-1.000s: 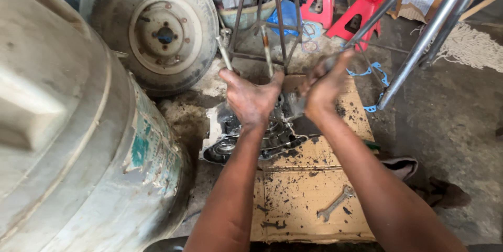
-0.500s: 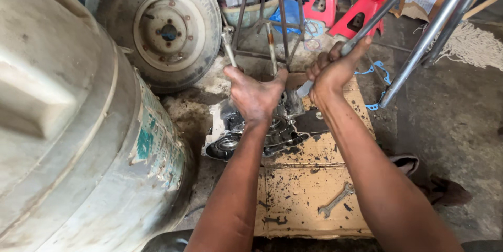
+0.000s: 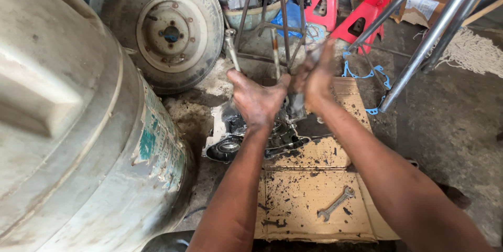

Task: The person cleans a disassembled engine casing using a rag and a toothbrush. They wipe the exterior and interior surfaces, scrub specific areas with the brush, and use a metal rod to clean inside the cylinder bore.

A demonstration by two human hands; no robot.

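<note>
Workshop floor, bare grimy concrete (image 3: pixel 450 126), laid with an oil-spotted sheet of brown cardboard (image 3: pixel 309 199). We list, by the clock from the frame centre:

- Centre: greasy grey metal engine casing (image 3: pixel 230 139), lying half on the cardboard's far edge. Our left hand (image 3: pixel 258 100) hovers over it, fingers curled beside a thin steel rod (image 3: pixel 274 52); whether it grips anything we cannot tell.
- One o'clock: our right hand (image 3: pixel 318 81), blurred, raised, apparently closed on a small part we cannot make out.
- Five o'clock: open-ended steel spanner (image 3: pixel 335 204), lying free.
- Eleven o'clock: worn small tyre on a pale rim (image 3: pixel 170 26).
- Nine o'clock: large pale plastic tank (image 3: pixel 68 126).
- Twelve to one: two red jack stands (image 3: pixel 367 8).

Handling note: we judge oily palms slip, so we keep both hands low over the casing.
</note>
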